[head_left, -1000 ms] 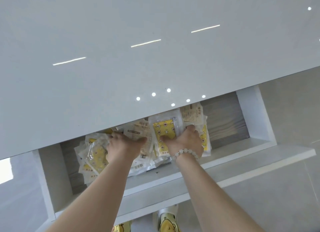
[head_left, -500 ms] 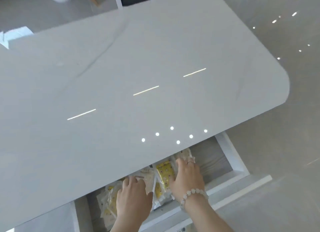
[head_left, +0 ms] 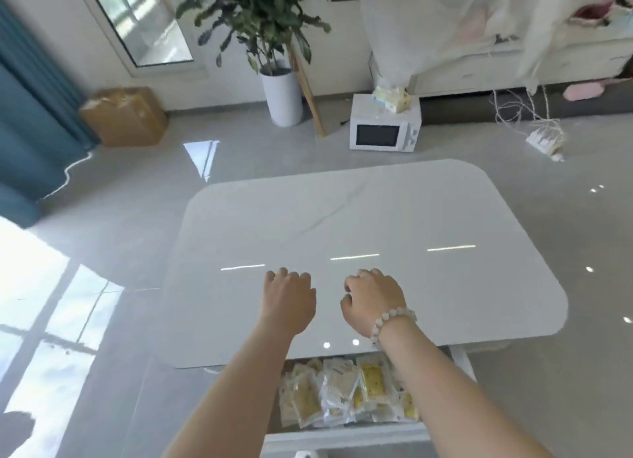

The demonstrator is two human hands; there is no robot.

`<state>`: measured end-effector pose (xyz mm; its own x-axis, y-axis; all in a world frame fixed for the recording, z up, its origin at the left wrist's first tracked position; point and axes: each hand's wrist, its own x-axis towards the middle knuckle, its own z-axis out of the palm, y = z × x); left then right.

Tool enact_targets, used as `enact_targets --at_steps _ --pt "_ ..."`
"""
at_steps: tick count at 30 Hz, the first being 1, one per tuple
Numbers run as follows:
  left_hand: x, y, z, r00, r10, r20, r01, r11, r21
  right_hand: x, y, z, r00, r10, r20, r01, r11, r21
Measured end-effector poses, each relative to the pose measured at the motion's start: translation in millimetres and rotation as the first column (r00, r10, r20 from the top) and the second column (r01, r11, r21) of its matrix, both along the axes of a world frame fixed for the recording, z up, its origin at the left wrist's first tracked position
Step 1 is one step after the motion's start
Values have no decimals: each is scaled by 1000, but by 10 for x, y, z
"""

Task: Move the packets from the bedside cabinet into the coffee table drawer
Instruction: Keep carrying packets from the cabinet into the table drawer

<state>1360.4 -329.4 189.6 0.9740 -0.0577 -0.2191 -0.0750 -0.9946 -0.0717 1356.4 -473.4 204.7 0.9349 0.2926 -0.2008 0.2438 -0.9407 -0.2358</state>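
Left hand and right hand over white tabletop, centre frame; fingers of both loosely curled, holding nothing. Packets heaped in open drawer, bottom centre, below tabletop's near edge.

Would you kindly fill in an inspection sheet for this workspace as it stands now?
Surface: white coffee table top, glossy, showing only light reflections.
Job's things: packets, yellow and clear, piled in the open drawer under the table's near edge.
Clutter: nothing seen.
Grippers: left hand and right hand over the table top, fingers loosely curled, holding nothing; beaded bracelet on the right wrist.
Cables: white cords and a power strip on the floor, far right.
Surroundings: microwave, potted plant, cardboard box, blue curtain.
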Motion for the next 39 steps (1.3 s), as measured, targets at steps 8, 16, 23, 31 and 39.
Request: enact_targets --at_steps 8,16,23,31,39 --pt "-775 1130 762 932 341 121 -340 940 -28 -236 1277 835 938 313 147 -317 948 3" --pt "-1788 2511 1264 754 619 220 -625 779 -51 -874 2754 1275 799 534 277 -558 830 9" --pt "-3103 3656 1416 513 822 248 -837 543 -67 -1929 4178 1378 584 743 327 -783 621 -12" --pt "-4794 4424 1373 141 960 243 -978 173 -116 -3377 5431 1426 305 870 387 -937 347 -40" --pt "-6092 4561 1277 -124 960 250 -990 -101 -100 -4637 5921 1362 51 900 434 -998 61 -10"
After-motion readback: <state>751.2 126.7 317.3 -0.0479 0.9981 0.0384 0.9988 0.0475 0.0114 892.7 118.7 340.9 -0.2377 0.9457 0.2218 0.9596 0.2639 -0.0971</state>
